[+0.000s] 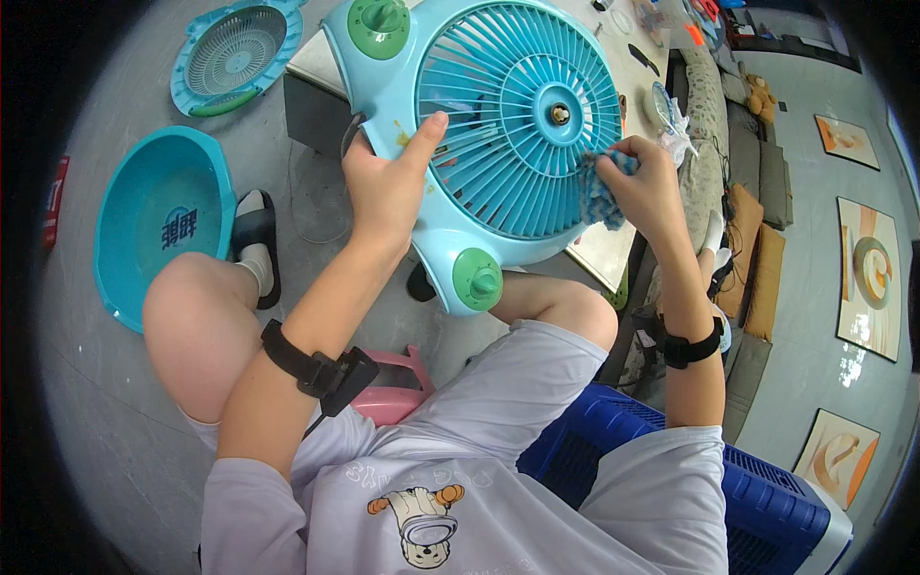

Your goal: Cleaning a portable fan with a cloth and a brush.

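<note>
A light-blue plastic box fan housing (pixel 438 230) with a round slatted grille (pixel 517 180) is held up before me, partly over a table. My left hand (pixel 395 172) grips its near left edge, thumb on the front by the grille's rim. In my right hand (pixel 643 180) is a bunched blue-and-white fluffy cloth (pixel 604 190), which touches the lower right rim of the grille. Two green knobs stand on the housing, one at the top left (pixel 379 27) and one at the bottom (pixel 477 279). A metal shaft (pixel 560 113) shows at the grille's hub. Yellowish-brown stains lie beside my left thumb.
A turquoise basin (pixel 164 223) and a detached round blue grille cover (pixel 237 61) lie on the floor at left. The table (pixel 604 251) holds a black knife (pixel 643 60) and small items. A blue plastic crate (pixel 762 496) is at lower right, near a sofa where another person's feet show.
</note>
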`<control>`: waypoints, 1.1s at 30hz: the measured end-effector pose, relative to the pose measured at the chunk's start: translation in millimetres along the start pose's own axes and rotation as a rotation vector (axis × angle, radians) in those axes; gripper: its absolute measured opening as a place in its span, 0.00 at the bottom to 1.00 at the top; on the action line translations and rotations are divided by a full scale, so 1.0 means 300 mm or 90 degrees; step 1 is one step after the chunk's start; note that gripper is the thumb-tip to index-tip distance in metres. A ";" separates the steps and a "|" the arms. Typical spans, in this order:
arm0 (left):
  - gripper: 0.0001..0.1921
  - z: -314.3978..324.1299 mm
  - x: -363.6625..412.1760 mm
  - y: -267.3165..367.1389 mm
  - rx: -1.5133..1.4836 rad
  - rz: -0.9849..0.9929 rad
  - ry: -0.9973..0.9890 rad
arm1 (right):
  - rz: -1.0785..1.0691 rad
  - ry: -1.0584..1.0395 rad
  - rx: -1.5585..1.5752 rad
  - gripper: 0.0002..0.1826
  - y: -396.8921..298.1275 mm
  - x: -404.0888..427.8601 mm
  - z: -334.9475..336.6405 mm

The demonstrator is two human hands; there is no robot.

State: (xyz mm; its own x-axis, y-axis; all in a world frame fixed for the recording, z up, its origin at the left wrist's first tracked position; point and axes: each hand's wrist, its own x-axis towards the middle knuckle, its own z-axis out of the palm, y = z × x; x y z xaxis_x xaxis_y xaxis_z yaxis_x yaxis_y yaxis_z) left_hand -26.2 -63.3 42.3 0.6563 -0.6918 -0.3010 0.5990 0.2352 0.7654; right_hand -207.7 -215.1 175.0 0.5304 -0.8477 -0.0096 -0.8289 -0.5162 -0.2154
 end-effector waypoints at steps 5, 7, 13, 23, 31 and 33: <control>0.20 0.003 -0.002 -0.011 -0.022 0.020 -0.007 | -0.022 -0.015 0.028 0.16 -0.024 0.052 0.030; 0.19 0.011 -0.013 0.003 -0.056 0.013 -0.001 | -0.033 -0.017 0.040 0.16 -0.015 0.053 0.033; 0.18 0.020 -0.008 0.003 -0.005 0.042 0.006 | -0.081 -0.027 -0.008 0.15 0.009 0.037 0.033; 0.17 0.042 -0.013 -0.007 -0.034 0.058 -0.004 | -0.038 -0.054 -0.007 0.15 0.032 0.066 0.027; 0.19 0.042 -0.036 0.023 -0.055 0.022 -0.018 | -0.077 -0.076 0.062 0.12 0.018 0.062 0.017; 0.19 0.047 -0.028 0.019 -0.038 0.029 -0.010 | -0.060 -0.105 0.033 0.13 0.041 0.046 0.018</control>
State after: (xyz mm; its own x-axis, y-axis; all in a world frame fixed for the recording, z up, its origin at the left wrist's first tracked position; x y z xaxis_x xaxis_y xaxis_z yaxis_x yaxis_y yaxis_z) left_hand -34.7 -65.8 57.3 0.6768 -0.6896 -0.2575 0.5950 0.3065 0.7430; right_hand -209.7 -232.4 166.8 0.6311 -0.7617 -0.1464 -0.7660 -0.5823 -0.2724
